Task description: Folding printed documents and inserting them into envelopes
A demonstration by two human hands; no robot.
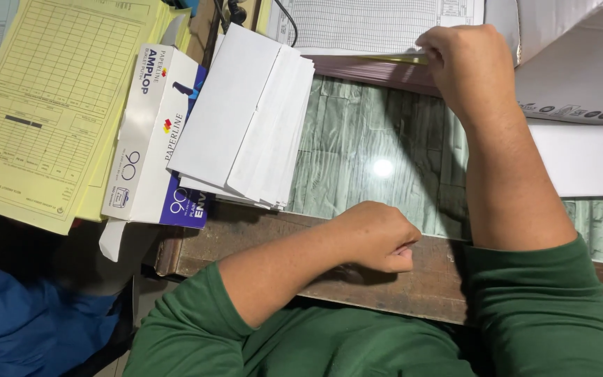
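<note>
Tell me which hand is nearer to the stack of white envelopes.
Left. The left hand rests closed on the desk edge just right of and below the stack of white envelopes; the right hand is farther off, at the yellow pencil.

Desk [371,150]: green glass top, wooden front edge. White envelopes [246,119] on envelope box [151,139] lie left of both hands' fingers; yellow forms [43,105] farther left.

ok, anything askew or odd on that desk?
The stack of white envelopes lies fanned and tilted across the envelope box, which overhangs the desk edge with a flap open. Right hand pinches a ruled sheet; left hand rests closed.
</note>
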